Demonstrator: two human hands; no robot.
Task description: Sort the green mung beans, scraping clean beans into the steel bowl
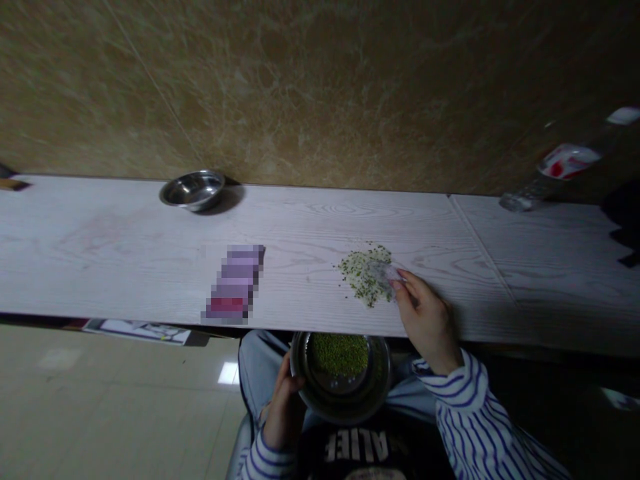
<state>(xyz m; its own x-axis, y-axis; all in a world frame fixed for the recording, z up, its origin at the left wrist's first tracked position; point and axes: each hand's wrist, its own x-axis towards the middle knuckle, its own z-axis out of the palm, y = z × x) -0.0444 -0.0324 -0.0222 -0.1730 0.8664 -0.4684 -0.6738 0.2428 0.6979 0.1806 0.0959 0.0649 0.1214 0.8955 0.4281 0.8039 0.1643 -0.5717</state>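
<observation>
My left hand is closed on the left rim of a steel bowl, which sits over my lap just under the table edge. Small green beans, like mung beans, cover part of its bottom. On the table lies a loose pile of green beans mixed with small white grains. At the pile's right side, my right hand pinches a pale, see-through plastic piece between thumb and fingers. That piece reaches over the grains; its exact kind is too blurred to tell.
An empty-looking steel bowl stands near the wall at the back left. A pixelated purple object lies left of the pile. On the right, a clear plastic bottle with a red-and-white label stands against the wall, beside a dark object.
</observation>
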